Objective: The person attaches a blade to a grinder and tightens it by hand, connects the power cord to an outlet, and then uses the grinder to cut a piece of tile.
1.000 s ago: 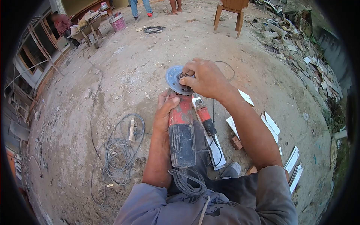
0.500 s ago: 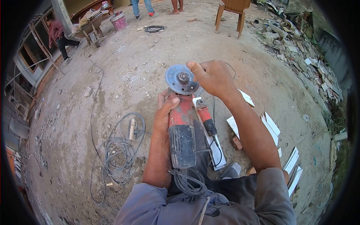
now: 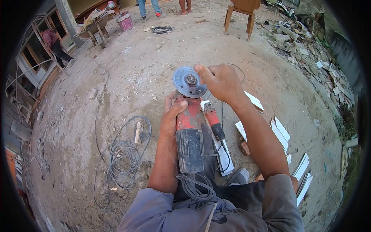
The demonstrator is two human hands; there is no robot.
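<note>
My left hand (image 3: pixel 172 115) is wrapped round the red and black angle grinder (image 3: pixel 189 118) near its head, thumb on top. The grinder points away from me, with its round metal disc (image 3: pixel 184 87) facing up. At the disc's right edge is my right hand (image 3: pixel 221 82), thumb extended over the rim and fingers curled; what those fingers hold is hidden. A smaller red and black grinder (image 3: pixel 213 121) lies on a white strip (image 3: pixel 225 157) on the ground. The big grinder's coiled cable (image 3: pixel 196 187) rests by my lap.
Grey cable (image 3: pixel 124 158) lies looped at left, beside a power strip (image 3: pixel 138 132). White tile pieces (image 3: pixel 279 133) and a brick (image 3: pixel 244 148) are at right. Farther off are a brown chair (image 3: pixel 245 8), a pink bucket (image 3: pixel 125 21), a wheelbarrow (image 3: pixel 95 27), rubble (image 3: pixel 305 50) and people.
The person at the far left has bent forward and moved slightly left. The whole view has shifted a little; my hands keep nearly the same pose on the grinder.
</note>
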